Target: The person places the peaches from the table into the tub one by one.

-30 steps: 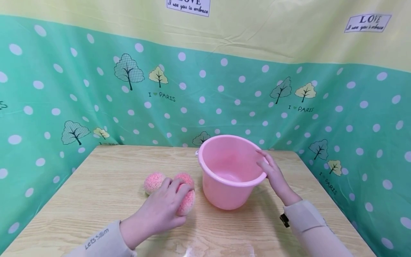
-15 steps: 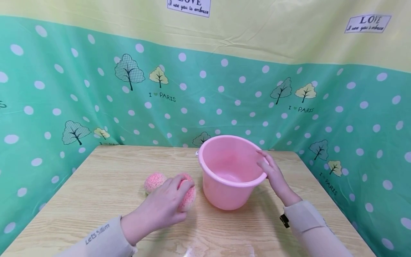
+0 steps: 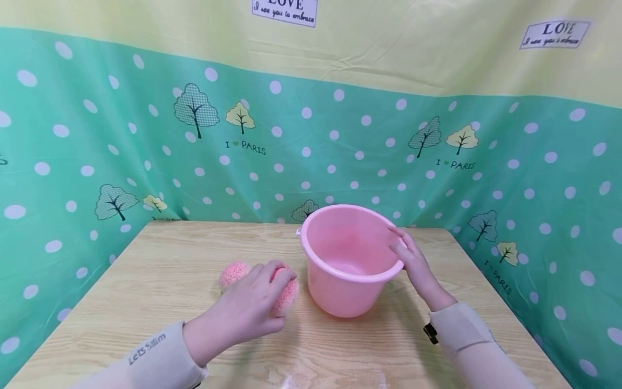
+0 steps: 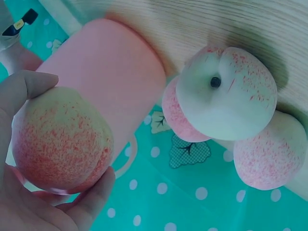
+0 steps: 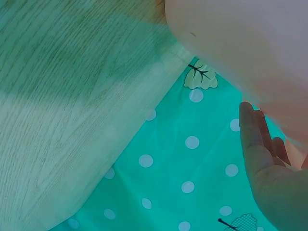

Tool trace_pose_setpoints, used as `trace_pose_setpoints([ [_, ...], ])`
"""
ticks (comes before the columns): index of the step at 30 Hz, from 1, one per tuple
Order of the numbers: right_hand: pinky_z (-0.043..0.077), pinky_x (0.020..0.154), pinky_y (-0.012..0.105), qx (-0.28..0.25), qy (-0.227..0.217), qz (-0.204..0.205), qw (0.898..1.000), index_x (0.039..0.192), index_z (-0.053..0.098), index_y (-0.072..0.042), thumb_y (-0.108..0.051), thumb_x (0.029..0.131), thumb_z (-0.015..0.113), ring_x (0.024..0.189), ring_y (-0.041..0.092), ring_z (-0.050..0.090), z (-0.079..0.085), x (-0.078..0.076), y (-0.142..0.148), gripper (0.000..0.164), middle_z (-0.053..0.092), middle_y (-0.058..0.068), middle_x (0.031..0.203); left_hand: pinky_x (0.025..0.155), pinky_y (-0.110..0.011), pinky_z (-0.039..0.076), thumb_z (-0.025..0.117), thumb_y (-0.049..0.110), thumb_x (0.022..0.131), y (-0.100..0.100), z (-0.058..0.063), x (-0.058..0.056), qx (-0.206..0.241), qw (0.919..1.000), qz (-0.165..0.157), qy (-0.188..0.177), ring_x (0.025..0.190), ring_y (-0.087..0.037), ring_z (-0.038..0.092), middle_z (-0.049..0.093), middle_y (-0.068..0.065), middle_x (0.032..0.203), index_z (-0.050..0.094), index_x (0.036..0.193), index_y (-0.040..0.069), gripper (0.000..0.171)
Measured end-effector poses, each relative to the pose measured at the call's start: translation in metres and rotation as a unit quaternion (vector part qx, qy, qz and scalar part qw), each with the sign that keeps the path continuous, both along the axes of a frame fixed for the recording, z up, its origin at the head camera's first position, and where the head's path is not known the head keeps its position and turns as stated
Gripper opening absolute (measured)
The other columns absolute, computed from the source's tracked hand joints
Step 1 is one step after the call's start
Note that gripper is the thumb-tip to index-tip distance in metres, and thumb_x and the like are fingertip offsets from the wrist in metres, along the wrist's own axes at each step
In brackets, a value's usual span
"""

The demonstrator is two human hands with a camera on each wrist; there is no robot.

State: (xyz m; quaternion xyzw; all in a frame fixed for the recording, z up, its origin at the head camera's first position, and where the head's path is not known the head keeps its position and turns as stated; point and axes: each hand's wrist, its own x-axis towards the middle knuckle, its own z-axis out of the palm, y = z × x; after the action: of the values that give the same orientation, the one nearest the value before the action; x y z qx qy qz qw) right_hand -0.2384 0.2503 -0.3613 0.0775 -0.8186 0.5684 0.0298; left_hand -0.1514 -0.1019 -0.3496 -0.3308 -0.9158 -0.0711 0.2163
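My left hand [image 3: 243, 310] grips a pink-speckled peach [image 3: 288, 298], which the left wrist view shows between thumb and fingers, beside the bucket wall. In that view, a pale peach [image 4: 226, 106] with a dark stem hole lies partly over a pinker peach [image 4: 178, 118], and another peach [image 4: 272, 154] sits beside them. From the head, one loose peach [image 3: 234, 274] shows behind the hand, which hides the others. An upright pink bucket [image 3: 340, 294] stands to the right. My right hand [image 3: 418, 270] holds its right rim, with its fingers [image 5: 252, 132] along the outer wall.
A light wooden table [image 3: 160, 281] carries everything. Green and yellow curtain cloth [image 3: 311, 140] with dots and trees hangs behind and at both sides. The bucket's handle [image 4: 129, 159] hangs at its side in the left wrist view.
My left hand has moved slightly up and right with the peach, coming a little nearer the bucket and covering more of the peaches behind. The right hand and bucket have stayed put.
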Motion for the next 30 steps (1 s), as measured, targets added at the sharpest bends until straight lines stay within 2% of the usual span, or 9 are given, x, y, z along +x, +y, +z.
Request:
trace_pose_setpoints([
  [9, 0.04, 0.103, 0.043, -0.002, -0.002, 0.004, 1.0, 0.154, 0.029, -0.012, -0.028, 0.103, 0.039, 0.135, 0.033, 0.042, 0.0, 0.0, 0.0, 0.054, 0.029, 0.017, 0.159, 0.07, -0.034, 0.057, 0.082, 0.027, 0.062, 0.001, 0.006, -0.004, -0.003, 0.9999, -0.003, 0.01, 0.091, -0.023, 0.059, 0.058, -0.008, 0.114, 0.055, 0.12, 0.014, 0.066],
  [15, 0.042, 0.101, 0.042, 0.004, 0.001, 0.001, 1.0, 0.153, 0.031, -0.01, -0.025, 0.103, 0.038, 0.129, 0.032, 0.044, 0.0, -0.002, -0.001, 0.052, 0.031, 0.018, 0.158, 0.068, -0.032, 0.055, 0.08, 0.027, 0.063, 0.003, 0.01, -0.006, -0.007, 0.9999, -0.006, 0.014, 0.089, -0.022, 0.059, 0.058, -0.008, 0.112, 0.055, 0.12, 0.014, 0.063],
  [26, 0.047, 0.092, 0.031, 0.007, 0.009, 0.002, 1.0, 0.151, 0.032, -0.009, -0.02, 0.102, 0.038, 0.112, 0.013, 0.054, 0.002, -0.001, 0.0, 0.051, 0.033, 0.019, 0.156, 0.071, -0.034, 0.056, 0.08, 0.026, 0.064, 0.006, 0.021, -0.009, -0.018, 0.9997, -0.011, 0.012, 0.09, -0.023, 0.058, 0.057, -0.009, 0.113, 0.055, 0.119, 0.015, 0.061],
  [30, 0.046, 0.094, 0.032, 0.0, 0.012, 0.006, 1.0, 0.152, 0.032, -0.009, -0.019, 0.101, 0.038, 0.119, 0.02, 0.052, 0.001, -0.001, 0.0, 0.052, 0.033, 0.019, 0.156, 0.072, -0.035, 0.056, 0.079, 0.027, 0.066, 0.006, 0.025, -0.011, -0.022, 0.9996, -0.016, 0.011, 0.091, -0.024, 0.058, 0.057, -0.01, 0.114, 0.054, 0.122, 0.015, 0.063],
])
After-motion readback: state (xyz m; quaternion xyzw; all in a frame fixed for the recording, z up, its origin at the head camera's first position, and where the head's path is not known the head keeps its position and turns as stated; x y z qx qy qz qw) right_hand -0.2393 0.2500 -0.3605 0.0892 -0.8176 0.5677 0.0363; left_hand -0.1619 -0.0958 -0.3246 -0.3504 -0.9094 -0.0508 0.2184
